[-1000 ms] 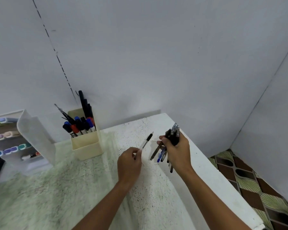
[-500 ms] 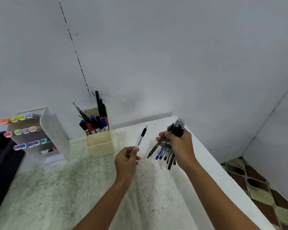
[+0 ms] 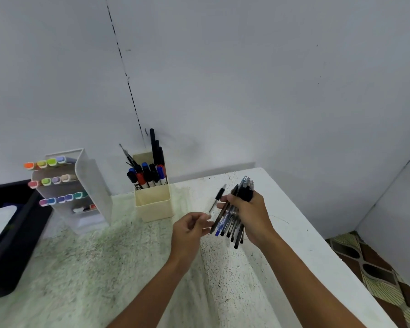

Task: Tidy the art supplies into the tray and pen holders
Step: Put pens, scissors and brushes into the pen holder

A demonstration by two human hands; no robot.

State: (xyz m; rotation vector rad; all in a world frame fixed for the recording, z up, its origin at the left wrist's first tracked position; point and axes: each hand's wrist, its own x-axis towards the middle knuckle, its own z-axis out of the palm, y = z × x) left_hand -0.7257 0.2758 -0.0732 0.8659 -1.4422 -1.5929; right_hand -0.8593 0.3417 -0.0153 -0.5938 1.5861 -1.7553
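Near the right edge of the white table (image 3: pixel 282 233) I have both hands up over the surface, closer together than half a second ago. My right hand (image 3: pixel 251 216) is clenched around a bundle of pens (image 3: pixel 232 223), their tips fanning down and to the left, their caps sticking up past my knuckles. My left hand (image 3: pixel 189 230) pinches the lower end of a single clear pen (image 3: pixel 217 198), which now slants up toward the bundle; a second back it stood well apart from it. I judge I am feeding this pen into the bundle so the whole lot can go into a holder at once.

That target is probably the cream pen holder (image 3: pixel 153 202), which stands just left of my hands and already carries upright markers (image 3: pixel 147 176). Further left, a clear tiered rack (image 3: pixel 90 190) shows rows of coloured marker caps.

Whether the single pen already touches the bundle I cannot tell; my right fingers cover the meeting point. How many pens the bundle holds is hard to count. A dark tray (image 3: pixel 12 252) is cut off by the left edge, with a pale blurred shape inside it.
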